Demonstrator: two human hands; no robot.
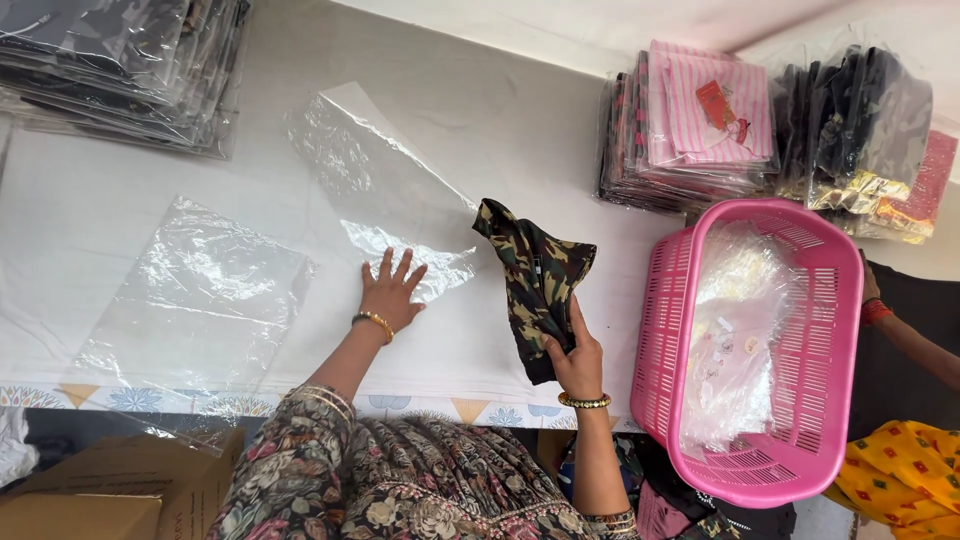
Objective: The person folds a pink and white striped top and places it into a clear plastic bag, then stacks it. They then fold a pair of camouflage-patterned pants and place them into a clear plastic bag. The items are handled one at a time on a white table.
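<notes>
My left hand [390,292] lies flat, fingers spread, on the near end of a clear plastic bag [375,175] spread on the white table [80,200]. My right hand [578,362] grips a camouflage-print garment [535,280] by its lower edge and holds it up above the table, just right of the bag. A second clear plastic bag [195,295] lies flat to the left of my left hand.
A pink plastic basket [660,330] holding clear bags sits at the right table edge. Stacks of bagged garments stand at the back right [690,125] and back left [120,70]. Another person's arm [905,335] shows at far right. Cardboard boxes [110,495] sit below left.
</notes>
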